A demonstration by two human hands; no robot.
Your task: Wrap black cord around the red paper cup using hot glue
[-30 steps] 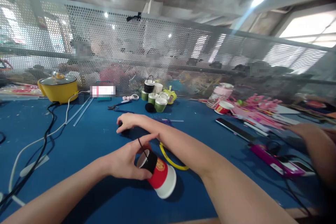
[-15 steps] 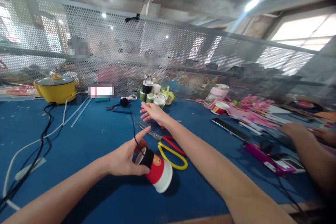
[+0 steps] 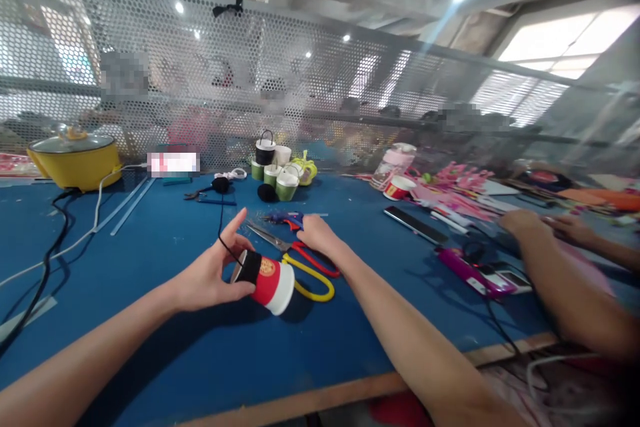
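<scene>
The left hand [image 3: 220,270] is grasping a red-and-white paper cup [image 3: 268,280], black-banded and tilting, at seven o'clock in view. The right hand [image 3: 320,235] is resting at a blue-and-red plastic glue gun [image 3: 280,218], the cup's one o'clock; its grip is remaining unclear.

One red, black and white cup [image 3: 271,281], three green-and-white cups [image 3: 287,189], one black-and-white cup [image 3: 265,152], one white cup [image 3: 283,155] and one red-and-white cup [image 3: 399,188] make seven in view. One left hand [image 3: 215,273], one right hand [image 3: 319,235] and two other hands [image 3: 521,221] make four. One pair of scissors [image 3: 283,246], one pair of pliers [image 3: 216,201] and one blue-and-red tool [image 3: 292,219] make three. There are two black balls [image 3: 221,185], two pale strips [image 3: 131,207], one yellow pot [image 3: 83,167], one pink-banded jar [image 3: 395,161], one white coil [image 3: 225,174], one yellow-green bundle [image 3: 307,171], one dark phone [image 3: 415,225] and one purple box [image 3: 473,272]; the pink pieces [image 3: 466,178] are too jumbled to count
</scene>
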